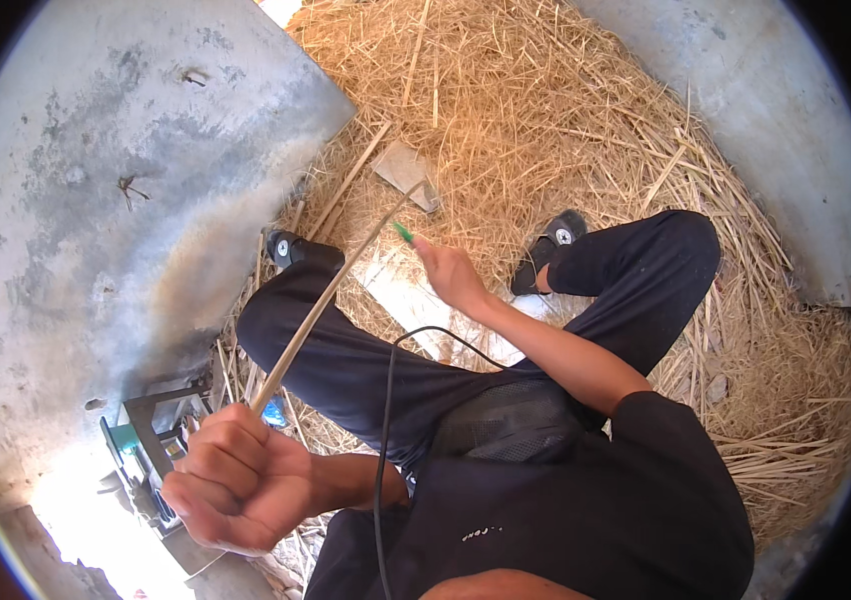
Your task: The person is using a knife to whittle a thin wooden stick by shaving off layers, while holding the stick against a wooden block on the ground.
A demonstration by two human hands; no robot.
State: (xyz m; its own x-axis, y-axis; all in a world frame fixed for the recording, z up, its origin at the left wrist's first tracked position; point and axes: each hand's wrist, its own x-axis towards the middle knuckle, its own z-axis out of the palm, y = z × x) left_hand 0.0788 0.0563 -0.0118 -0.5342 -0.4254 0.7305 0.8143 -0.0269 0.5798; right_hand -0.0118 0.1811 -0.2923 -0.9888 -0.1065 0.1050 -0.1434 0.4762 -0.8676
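My left hand [241, 475], at the lower left, is closed in a fist around the near end of a long, pale bamboo-like strip [321, 300]. The strip rises away from the fist, slightly bent, and its far end passes over a flat grey-brown slab [401, 170]. Out over the middle, between my knees, my right hand [454, 275] is closed. A small green-tipped piece [403, 232] sticks out past its fingertips, beside the strip; the rest of it is hidden, so its kind is unclear.
Straw-like shavings [506, 110] cover the floor ahead and to the right, with loose strips among them. A stained wall [126, 200] rises on the left, another [746, 110] on the right. A dark-framed stand [151, 440] sits at lower left. A black cable [386, 430] crosses my lap.
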